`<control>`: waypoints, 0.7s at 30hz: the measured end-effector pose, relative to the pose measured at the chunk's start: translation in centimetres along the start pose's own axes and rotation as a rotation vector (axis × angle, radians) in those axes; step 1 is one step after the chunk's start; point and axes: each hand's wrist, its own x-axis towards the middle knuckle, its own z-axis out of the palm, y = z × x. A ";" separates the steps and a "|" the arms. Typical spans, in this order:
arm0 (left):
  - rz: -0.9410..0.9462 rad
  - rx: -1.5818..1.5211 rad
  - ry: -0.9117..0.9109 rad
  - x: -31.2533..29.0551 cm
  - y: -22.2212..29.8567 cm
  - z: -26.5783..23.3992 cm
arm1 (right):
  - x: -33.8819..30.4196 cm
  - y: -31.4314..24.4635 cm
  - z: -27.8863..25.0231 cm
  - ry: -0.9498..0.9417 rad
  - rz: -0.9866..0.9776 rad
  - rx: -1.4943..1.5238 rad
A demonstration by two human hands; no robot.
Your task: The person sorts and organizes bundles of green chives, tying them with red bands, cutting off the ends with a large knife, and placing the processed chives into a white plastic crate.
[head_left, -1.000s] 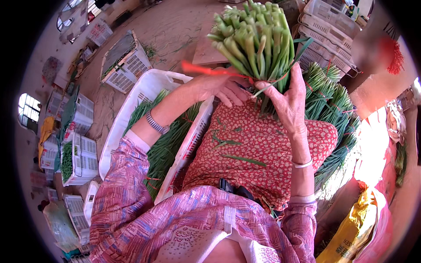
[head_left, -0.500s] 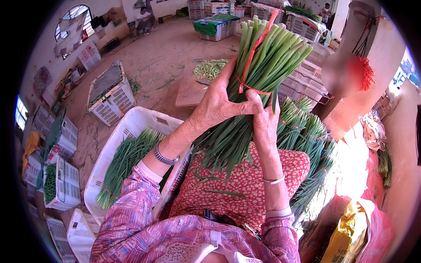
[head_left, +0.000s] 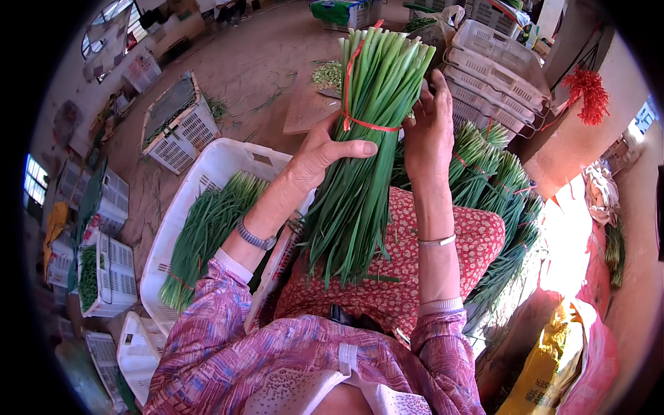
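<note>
Wears a purple patterned shirt (head_left: 200, 339), pale cuffs (head_left: 234, 265), studded pale collar (head_left: 294, 389), grey ribbed wristband (head_left: 256, 237) and silvery bangle (head_left: 437, 241).

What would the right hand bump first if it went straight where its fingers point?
Perhaps the greyish bag beside the stacked plastic crates: it lies beyond the right hand in the picture, but depth is unclear, so the hand might pass above.

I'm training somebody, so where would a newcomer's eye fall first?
The bundle of green stalks at the centre stands out first, gripped by the left hand near its red tie. Then come the red tassel at upper right and the white crate of greens at left.
</note>
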 end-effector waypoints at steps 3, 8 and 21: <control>0.045 -0.068 0.054 0.0 -0.2 -0.9 | -1.3 1.7 0.5 -0.135 -0.066 -0.428; 0.147 0.021 0.092 -1.2 2.1 -5.1 | -8.2 6.8 1.7 -0.352 0.149 -0.395; -0.412 0.307 0.422 -15.9 10.8 -21.0 | -15.8 12.6 -1.8 -1.002 0.365 -0.965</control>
